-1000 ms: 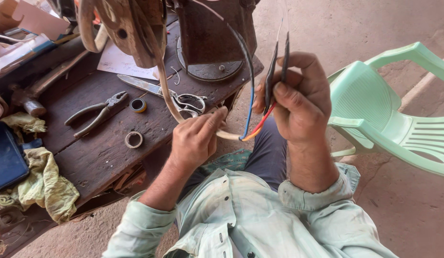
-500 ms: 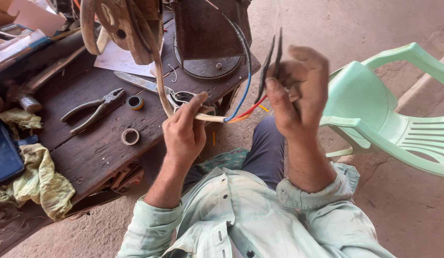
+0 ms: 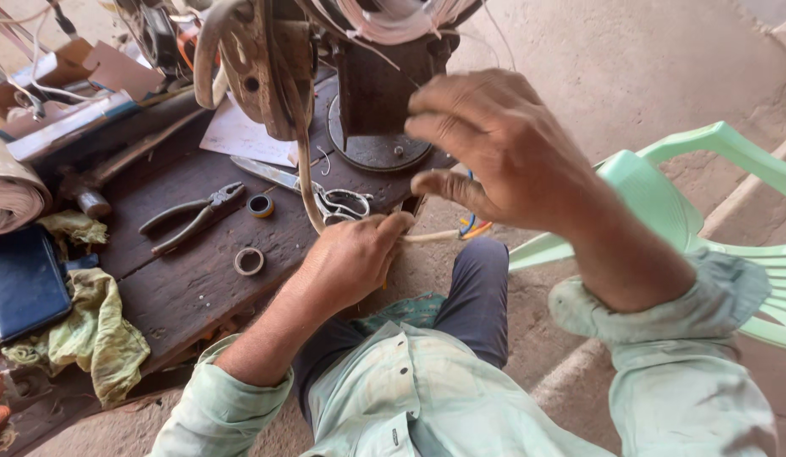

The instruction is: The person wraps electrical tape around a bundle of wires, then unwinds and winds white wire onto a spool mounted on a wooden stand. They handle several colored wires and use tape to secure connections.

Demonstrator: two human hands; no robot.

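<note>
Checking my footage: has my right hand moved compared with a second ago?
Yes. The right hand has risen toward the camera and shifted left, away from the green chair, now overlapping the dark machine.

Likely workshop: pliers (image 3: 192,216), cluttered workbench (image 3: 185,292)

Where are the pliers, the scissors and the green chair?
pliers (image 3: 194,216), head view, on the handles near the pivot.
scissors (image 3: 346,203), head view, on the finger loops.
green chair (image 3: 731,144), head view, on the curved armrest.

Dark wooden bench (image 3: 190,296): pliers (image 3: 192,216), scissors (image 3: 312,190), two tape rings (image 3: 249,261), yellow rag (image 3: 92,334).
</note>
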